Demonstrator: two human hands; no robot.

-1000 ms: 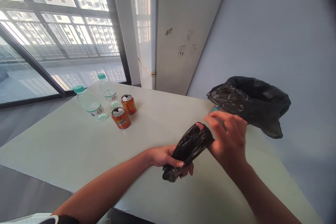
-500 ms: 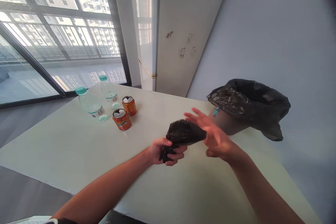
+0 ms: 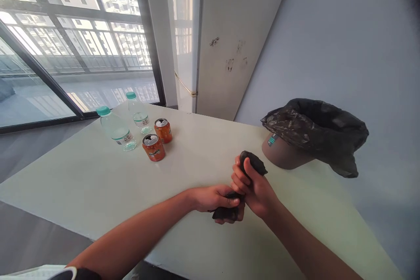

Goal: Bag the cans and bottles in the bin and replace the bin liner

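Note:
Both of my hands are wrapped round a bunched black plastic bag above the table. My left hand grips its lower end, which pokes out below the fingers. Just above and to the right, my right hand squeezes the upper part in a fist, thumb on top, and the bag's end sticks out past it. The two hands touch. Right of them stands a brown bin, with another black bag lining it and folded over its rim.
Two orange soda cans, a nearer can and a farther can, stand opened on the white table. Beside them are two clear bottles with green caps, a left bottle and a rear bottle. A fridge stands behind.
My right hand, spread open before, has closed round the bag's upper part. The bag is squeezed narrower, and my left hand has shifted right and slightly down with it.

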